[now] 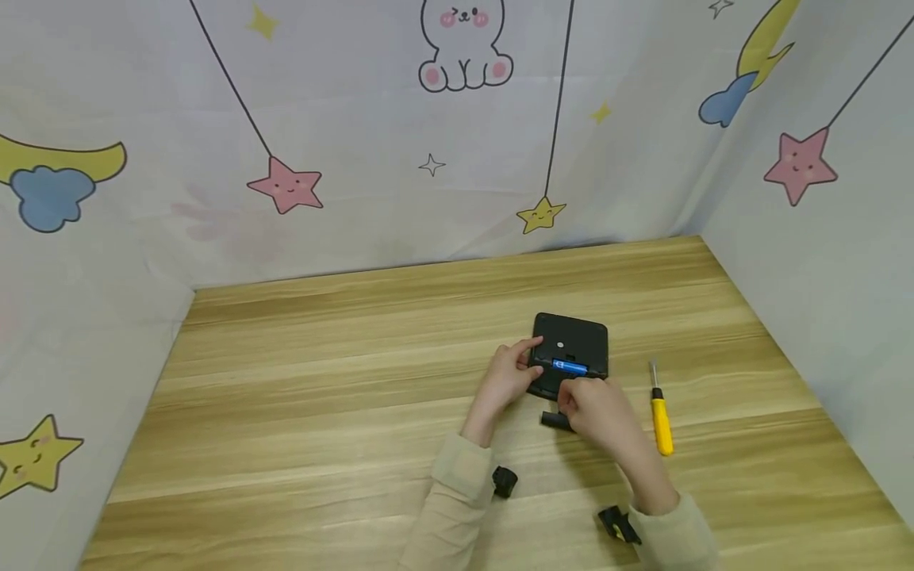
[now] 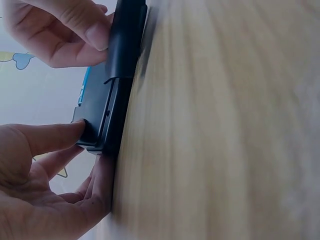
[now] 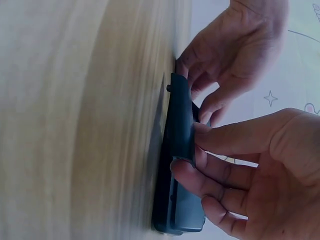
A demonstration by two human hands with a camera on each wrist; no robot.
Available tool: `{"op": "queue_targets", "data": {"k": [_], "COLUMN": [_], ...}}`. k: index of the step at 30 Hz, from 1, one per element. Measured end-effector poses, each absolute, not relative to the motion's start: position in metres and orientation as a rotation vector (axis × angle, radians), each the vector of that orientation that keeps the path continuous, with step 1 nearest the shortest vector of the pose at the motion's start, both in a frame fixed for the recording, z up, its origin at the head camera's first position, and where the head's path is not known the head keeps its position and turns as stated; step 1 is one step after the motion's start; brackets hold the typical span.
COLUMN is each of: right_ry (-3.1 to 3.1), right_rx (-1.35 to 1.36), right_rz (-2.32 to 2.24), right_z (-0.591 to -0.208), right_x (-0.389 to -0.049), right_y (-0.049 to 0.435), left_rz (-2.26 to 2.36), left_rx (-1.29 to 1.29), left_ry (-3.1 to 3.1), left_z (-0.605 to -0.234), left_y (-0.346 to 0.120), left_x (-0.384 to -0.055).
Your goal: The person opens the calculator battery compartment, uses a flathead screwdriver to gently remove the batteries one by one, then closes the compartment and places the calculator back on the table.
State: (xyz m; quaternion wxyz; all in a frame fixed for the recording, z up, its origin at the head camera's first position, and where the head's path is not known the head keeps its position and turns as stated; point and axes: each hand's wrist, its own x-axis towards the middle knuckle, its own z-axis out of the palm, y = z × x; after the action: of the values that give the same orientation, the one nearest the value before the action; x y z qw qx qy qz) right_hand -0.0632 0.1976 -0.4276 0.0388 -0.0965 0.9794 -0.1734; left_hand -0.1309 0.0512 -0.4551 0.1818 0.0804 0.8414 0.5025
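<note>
A flat black device (image 1: 580, 331) lies on the wooden table with its underside up. In its uncovered compartment sits a blue battery (image 1: 570, 367). My left hand (image 1: 508, 374) grips the device's left edge, the thumb on top and the other fingers along the side. Between the thumb and fingers of my right hand (image 1: 598, 408) is a narrow black battery cover (image 1: 555, 421), pinched at the device's near edge. The right wrist view shows the cover (image 3: 181, 122) with a small tab at one end. In the left wrist view the cover (image 2: 121, 45) overlaps the device's near side.
A yellow-handled screwdriver (image 1: 662, 424) lies right of the device, its tip pointing away from me. Small black gadgets (image 1: 505, 481) show beside both sleeves. Printed white cloth (image 1: 371, 214) hangs behind the table's far edge and along both sides.
</note>
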Motion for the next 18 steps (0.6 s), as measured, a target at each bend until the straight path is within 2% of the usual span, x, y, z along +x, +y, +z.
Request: {"op": "queue_targets", "data": {"k": [18], "right_ry": [2.98], "right_rx": [-0.248], "right_rz": [-0.429], "right_z": [-0.4328], "right_x": [-0.0604], "right_y": [0.1947], "left_rz": [1.433], "left_rx": [0.219], "left_ry": [2.366], "left_z": [-0.4544], "left_y": [0.0502], "left_x": [-0.1288]}}
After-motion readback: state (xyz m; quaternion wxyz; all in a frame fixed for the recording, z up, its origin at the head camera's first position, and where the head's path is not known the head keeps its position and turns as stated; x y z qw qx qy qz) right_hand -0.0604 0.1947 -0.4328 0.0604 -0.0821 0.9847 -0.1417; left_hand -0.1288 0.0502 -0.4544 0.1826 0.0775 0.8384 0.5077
